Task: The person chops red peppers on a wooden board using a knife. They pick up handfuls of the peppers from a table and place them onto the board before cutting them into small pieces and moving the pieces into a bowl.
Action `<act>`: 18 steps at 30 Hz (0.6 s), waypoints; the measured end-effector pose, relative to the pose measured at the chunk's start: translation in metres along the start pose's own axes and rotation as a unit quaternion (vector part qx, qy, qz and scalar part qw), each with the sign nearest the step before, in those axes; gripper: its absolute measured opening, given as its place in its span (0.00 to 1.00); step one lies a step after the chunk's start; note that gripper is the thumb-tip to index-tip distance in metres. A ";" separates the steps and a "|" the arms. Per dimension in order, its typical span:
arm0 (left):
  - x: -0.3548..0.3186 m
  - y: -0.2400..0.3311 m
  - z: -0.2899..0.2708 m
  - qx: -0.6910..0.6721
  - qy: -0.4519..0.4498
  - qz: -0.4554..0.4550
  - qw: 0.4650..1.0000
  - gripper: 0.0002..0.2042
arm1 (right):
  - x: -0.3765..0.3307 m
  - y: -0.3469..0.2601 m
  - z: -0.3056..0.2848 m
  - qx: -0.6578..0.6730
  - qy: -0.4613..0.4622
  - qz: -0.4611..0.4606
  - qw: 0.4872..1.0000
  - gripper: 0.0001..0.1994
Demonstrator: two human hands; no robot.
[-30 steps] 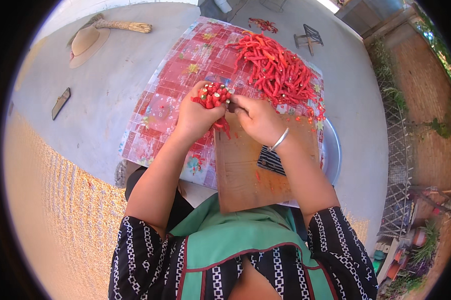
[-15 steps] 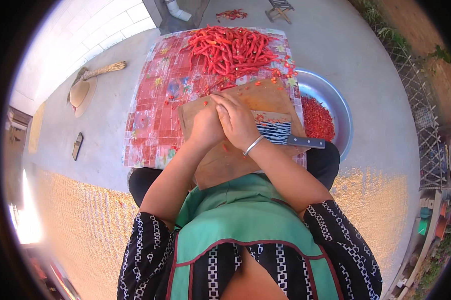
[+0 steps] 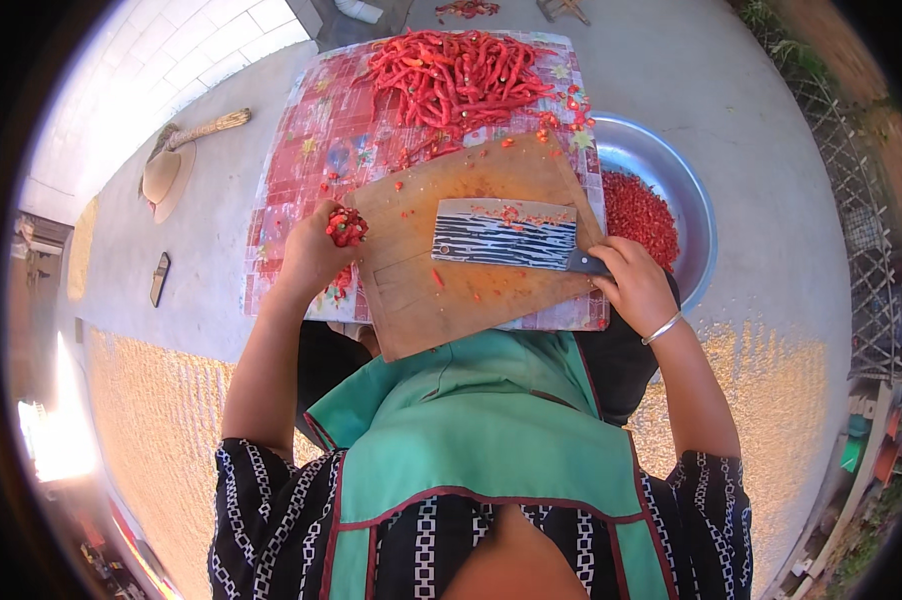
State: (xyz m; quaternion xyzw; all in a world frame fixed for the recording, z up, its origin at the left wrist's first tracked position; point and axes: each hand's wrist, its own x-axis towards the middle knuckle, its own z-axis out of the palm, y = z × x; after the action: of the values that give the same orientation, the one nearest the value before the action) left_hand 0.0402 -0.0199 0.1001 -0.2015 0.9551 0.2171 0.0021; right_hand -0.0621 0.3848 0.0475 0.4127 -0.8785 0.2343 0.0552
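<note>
On the wooden cutting board (image 3: 401, 300) lies a broad cleaver (image 3: 506, 228) with a dark patterned blade and red chili bits along its upper edge. My right hand (image 3: 633, 285) grips its black handle at the board's right side. At the board's left edge, my left hand (image 3: 313, 250) is closed on a clump of red chili pieces (image 3: 347, 227), some showing pale or green ends. More red bits sit just below that hand. A large heap of whole red chilies (image 3: 456, 85) covers the far end of the table.
The low table has a red patterned cloth (image 3: 296, 165). Beside it on the right stands a metal basin (image 3: 696, 220) holding chopped chilies (image 3: 636, 220). Left on the floor are a hat (image 3: 166, 180), a straw broom (image 3: 209, 127) and a dark object (image 3: 160, 278). Yellow grain (image 3: 171, 400) is spread nearby.
My hands, earlier together over the board, have parted. The left moved to the board's left edge and now holds chili pieces; the right moved to the cleaver's handle.
</note>
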 end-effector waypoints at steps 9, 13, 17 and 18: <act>0.026 0.057 0.040 -0.022 -0.026 0.157 0.987 0.23 | 0.118 0.062 0.035 -0.040 0.026 0.006 0.999 0.13; 0.045 0.111 0.076 0.008 -0.060 0.151 0.987 0.19 | 0.153 -0.006 0.040 0.227 0.134 0.020 0.964 0.13; 0.052 0.121 0.113 -0.042 -0.059 0.173 0.982 0.17 | 0.142 -0.066 0.052 0.262 0.079 0.041 0.961 0.17; 0.056 0.121 0.117 -0.010 -0.073 0.193 0.978 0.19 | 0.141 -0.057 0.080 0.322 0.101 0.081 0.938 0.17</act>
State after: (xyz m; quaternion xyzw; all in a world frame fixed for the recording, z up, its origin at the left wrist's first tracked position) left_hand -0.0678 0.1067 0.0394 0.0031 0.9710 0.2373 0.0276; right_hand -0.1034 0.2183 0.0391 0.3096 -0.7763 0.5489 -0.0116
